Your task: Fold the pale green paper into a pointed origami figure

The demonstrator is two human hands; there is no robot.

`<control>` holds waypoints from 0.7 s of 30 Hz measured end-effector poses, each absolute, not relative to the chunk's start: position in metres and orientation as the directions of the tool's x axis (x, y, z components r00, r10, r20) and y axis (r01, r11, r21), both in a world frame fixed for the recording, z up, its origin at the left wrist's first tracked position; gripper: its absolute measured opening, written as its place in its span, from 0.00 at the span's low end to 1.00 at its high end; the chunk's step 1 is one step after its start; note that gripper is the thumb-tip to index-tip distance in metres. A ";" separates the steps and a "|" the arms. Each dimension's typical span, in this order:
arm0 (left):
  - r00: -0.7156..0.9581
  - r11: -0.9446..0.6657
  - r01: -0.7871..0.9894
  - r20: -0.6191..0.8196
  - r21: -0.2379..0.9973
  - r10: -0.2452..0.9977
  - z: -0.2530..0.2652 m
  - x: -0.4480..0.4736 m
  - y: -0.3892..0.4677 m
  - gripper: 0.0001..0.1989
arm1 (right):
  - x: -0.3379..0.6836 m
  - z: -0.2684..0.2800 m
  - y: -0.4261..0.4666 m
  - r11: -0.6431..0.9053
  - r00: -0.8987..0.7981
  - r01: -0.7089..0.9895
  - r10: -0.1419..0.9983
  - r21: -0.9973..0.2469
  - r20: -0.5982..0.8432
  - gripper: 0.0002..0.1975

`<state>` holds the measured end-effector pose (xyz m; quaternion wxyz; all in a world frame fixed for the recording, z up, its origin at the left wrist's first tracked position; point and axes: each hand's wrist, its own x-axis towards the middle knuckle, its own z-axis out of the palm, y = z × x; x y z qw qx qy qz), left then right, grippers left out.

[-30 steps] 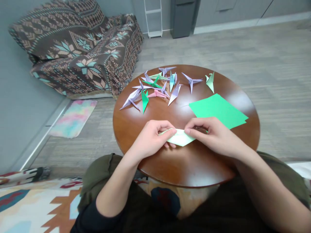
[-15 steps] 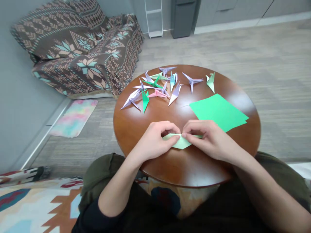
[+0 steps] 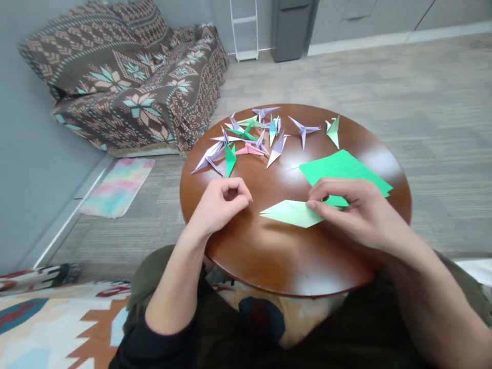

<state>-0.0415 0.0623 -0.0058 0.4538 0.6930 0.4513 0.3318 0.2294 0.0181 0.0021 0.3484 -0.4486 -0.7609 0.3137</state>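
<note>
A pale green folded paper (image 3: 292,212), long and diamond-shaped with a split at its left tip, is pinched at its right part between the thumb and fingers of my right hand (image 3: 351,210). It is held just over the table, and its right end is hidden behind the fingers. To the left of the paper, apart from it, my left hand (image 3: 223,205) has its fingers curled and the thumb against the forefinger, with nothing visible in it. Green paper sheets (image 3: 346,171) lie partly behind my right hand.
Several folded paper cranes in purple, green and pink, such as a pink crane (image 3: 249,149), crowd the far left of the round wooden table (image 3: 265,271). A light green crane (image 3: 332,131) stands at the far right. Beyond are a covered sofa (image 3: 142,97) and a pastel mat (image 3: 117,187).
My left hand has let go of the folded paper and moved left. My right hand has carried the paper a little right, and more of it now shows.
</note>
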 end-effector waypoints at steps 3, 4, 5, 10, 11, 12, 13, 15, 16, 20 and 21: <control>0.426 -0.208 0.193 0.109 0.959 0.898 -0.004 -0.037 0.059 0.10 | 0.223 0.000 0.018 0.389 -0.405 0.427 0.889 -0.816 0.212 0.10; 0.479 -0.192 0.205 0.073 0.960 0.875 -0.003 -0.032 0.056 0.10 | 0.220 -0.002 0.018 0.386 -0.419 0.420 0.885 -0.822 0.202 0.10; 0.535 -0.187 0.230 0.037 0.955 0.844 -0.003 -0.027 0.052 0.10 | 0.217 -0.003 0.018 0.382 -0.428 0.413 0.883 -0.827 0.194 0.09; 0.536 -0.174 0.284 -0.006 0.943 0.844 -0.006 -0.012 0.041 0.06 | 0.210 -0.006 0.017 0.351 -0.448 0.435 0.883 -0.829 0.139 0.08; 0.536 -0.178 0.289 -0.005 0.941 0.844 -0.007 -0.012 0.041 0.05 | 0.210 -0.007 0.017 0.351 -0.452 0.445 0.882 -0.824 0.132 0.07; 0.538 -0.189 0.295 0.001 0.937 0.843 -0.007 -0.012 0.041 0.05 | 0.209 -0.008 0.017 0.352 -0.457 0.449 0.880 -0.821 0.127 0.07; 0.538 -0.207 0.302 0.013 0.931 0.843 -0.008 -0.012 0.041 0.05 | 0.208 -0.009 0.017 0.354 -0.460 0.445 0.878 -0.823 0.129 0.07; 0.539 -0.252 0.323 0.041 0.912 0.841 -0.009 -0.012 0.040 0.04 | 0.206 -0.011 0.017 0.350 -0.461 0.416 0.877 -0.839 0.137 0.07; 0.543 -0.276 0.337 0.054 0.900 0.838 -0.008 -0.012 0.040 0.04 | 0.204 -0.012 0.016 0.342 -0.453 0.400 0.880 -0.850 0.142 0.07; 0.569 -0.357 0.375 0.092 0.856 0.817 -0.007 -0.011 0.040 0.04 | 0.201 -0.015 0.014 0.290 -0.394 0.362 0.909 -0.886 0.137 0.07; 0.572 -0.364 0.370 0.099 0.855 0.814 -0.007 -0.011 0.040 0.04 | 0.201 -0.015 0.014 0.271 -0.381 0.359 0.916 -0.893 0.125 0.07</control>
